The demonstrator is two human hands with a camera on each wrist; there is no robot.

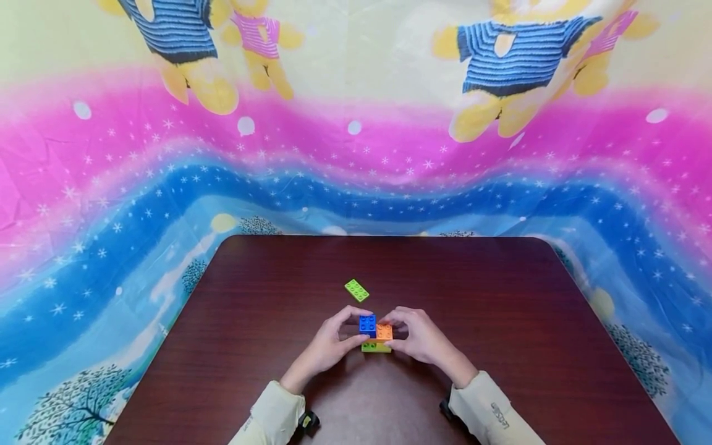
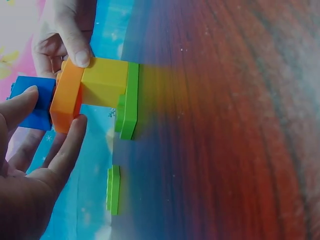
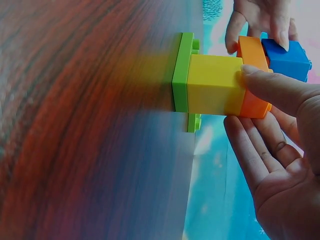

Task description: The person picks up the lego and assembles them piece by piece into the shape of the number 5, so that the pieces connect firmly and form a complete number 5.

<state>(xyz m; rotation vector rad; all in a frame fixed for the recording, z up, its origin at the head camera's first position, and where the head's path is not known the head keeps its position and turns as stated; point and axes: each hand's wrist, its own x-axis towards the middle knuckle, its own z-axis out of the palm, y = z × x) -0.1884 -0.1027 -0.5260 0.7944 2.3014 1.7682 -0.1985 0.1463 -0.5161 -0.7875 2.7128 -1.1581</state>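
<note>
A small stack of toy building bricks stands on the table between both hands. At its bottom lies a green plate [image 2: 131,102], with a yellow brick [image 3: 215,82] on one end. Across the yellow one sits a flat orange brick [image 1: 384,332], and a blue brick [image 1: 367,324] tops its left half. My left hand [image 1: 330,340] pinches the blue brick between thumb and fingers, a lower fingertip right at the orange edge. My right hand [image 1: 424,338] holds the orange brick from the right, its thumb at the seam with the yellow one.
A loose green plate [image 1: 356,290] with studs up lies behind the stack on the dark brown table [image 1: 473,278]. Beyond the table's far edge hangs a colourful printed cloth [image 1: 356,167].
</note>
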